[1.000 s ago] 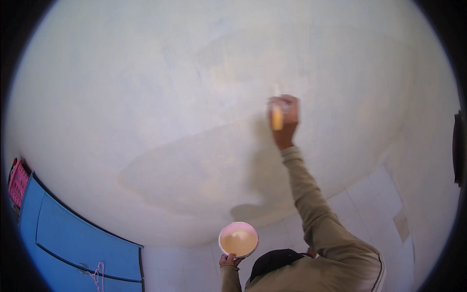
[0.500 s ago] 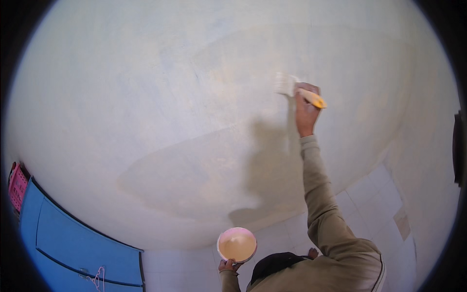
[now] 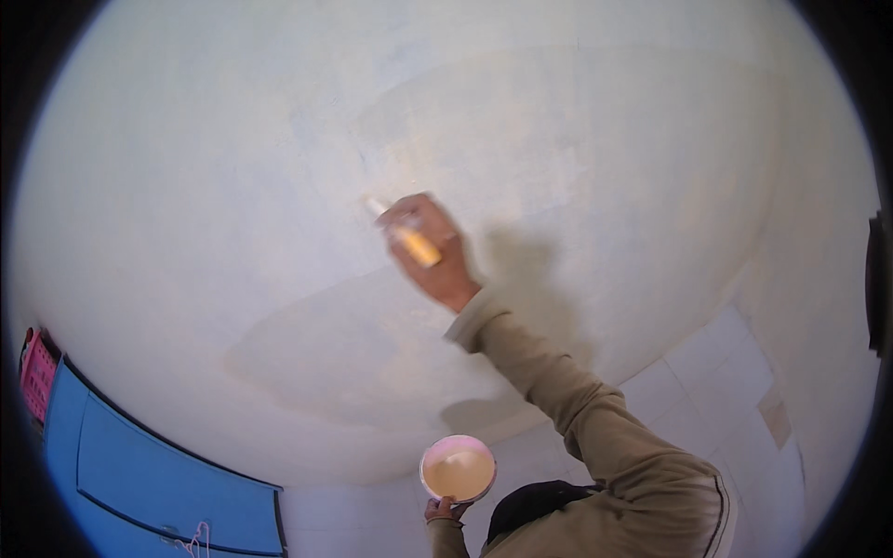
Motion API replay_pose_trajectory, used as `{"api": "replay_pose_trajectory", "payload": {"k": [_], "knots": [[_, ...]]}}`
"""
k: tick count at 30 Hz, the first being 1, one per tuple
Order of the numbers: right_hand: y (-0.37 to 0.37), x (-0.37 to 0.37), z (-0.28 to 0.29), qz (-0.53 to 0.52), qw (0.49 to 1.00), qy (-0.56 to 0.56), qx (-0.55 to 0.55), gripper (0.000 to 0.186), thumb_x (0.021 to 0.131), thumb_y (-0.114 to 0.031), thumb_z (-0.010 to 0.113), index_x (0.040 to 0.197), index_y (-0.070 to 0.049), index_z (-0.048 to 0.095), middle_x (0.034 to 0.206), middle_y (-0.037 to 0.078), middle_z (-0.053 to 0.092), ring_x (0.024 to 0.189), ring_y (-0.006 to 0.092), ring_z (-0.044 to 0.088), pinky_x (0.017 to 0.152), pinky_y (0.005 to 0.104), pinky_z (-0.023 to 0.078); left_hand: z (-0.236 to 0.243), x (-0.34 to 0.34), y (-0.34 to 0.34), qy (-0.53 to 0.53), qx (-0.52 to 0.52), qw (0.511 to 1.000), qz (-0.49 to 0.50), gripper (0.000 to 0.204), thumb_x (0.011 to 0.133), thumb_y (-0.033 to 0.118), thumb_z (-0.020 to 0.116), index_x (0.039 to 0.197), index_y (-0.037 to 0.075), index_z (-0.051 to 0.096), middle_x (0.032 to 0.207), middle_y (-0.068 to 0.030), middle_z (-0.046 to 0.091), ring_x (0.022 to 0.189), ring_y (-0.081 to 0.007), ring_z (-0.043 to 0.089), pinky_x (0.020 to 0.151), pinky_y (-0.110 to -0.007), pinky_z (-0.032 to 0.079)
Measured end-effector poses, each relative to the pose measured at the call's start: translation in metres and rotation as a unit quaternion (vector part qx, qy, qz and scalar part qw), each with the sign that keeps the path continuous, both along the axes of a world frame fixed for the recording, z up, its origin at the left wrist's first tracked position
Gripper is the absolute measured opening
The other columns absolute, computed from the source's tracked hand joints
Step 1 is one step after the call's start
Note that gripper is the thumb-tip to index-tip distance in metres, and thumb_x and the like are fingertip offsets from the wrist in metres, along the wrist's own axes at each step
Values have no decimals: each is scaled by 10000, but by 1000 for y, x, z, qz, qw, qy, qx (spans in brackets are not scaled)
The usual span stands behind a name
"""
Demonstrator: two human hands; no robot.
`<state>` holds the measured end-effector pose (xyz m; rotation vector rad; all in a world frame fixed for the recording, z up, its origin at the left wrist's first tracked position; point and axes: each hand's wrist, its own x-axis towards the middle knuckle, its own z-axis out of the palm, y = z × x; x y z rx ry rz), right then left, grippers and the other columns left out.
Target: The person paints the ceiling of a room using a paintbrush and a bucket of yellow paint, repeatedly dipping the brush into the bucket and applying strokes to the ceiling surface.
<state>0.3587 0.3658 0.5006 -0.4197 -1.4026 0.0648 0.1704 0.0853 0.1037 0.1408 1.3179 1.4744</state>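
Note:
My right hand (image 3: pixel 430 244) is closed round the handle of a paintbrush (image 3: pixel 420 247), its yellow end showing between the fingers. The bristles point up and left at the pale wall (image 3: pixel 279 177); hand and brush are a little smeared by motion, and I cannot tell if the bristles touch. Low in the picture, my left hand (image 3: pixel 445 509) grips the near rim of a round paint bucket (image 3: pixel 458 468) holding cream-coloured paint. Large darker, damp-looking patches (image 3: pixel 316 344) spread over the wall.
At the lower left stands a blue cabinet (image 3: pixel 158 456) with a pink basket (image 3: pixel 39 374) on top and a pink hanger (image 3: pixel 198 539) on its front. Pale floor tiles (image 3: pixel 693 372) run along the wall's foot. A dark object (image 3: pixel 875 284) is at the right edge.
My right hand has swept the paintbrush left and somewhat down across the wall, and its arm now slants left. My left hand still holds the bucket in nearly the same place.

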Motion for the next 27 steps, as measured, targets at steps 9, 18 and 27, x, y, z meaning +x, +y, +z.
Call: {"api": "replay_pose_trajectory", "payload": {"k": [9,18,27], "knots": [[15,158,10,-256,961,60,80,202,801,39,625,986,-36,651,1024,89,585,923,215,604,806,323,513,-15,-3,5,6,-5,1000,-14,325,700,-18,584,994,-101,472,981,-236,583,798,-402,657,644,-536,632],[-9,34,-53,-129,955,-266,32,232,727,-30,674,945,-108,673,1045,70,610,1045,240,594,813,360,526,-5,5,0,3,0,1000,9,355,698,-4,598,1010,-114,469,1014,-250,573,801,-404,657,638,-522,637],[28,136,66,-194,978,-33,60,125,821,-24,645,937,-67,667,972,76,634,900,247,624,741,321,533,-14,3,-2,3,1,1000,8,330,698,-19,589,991,-107,467,1009,-256,570,832,-412,653,646,-541,634]]}}
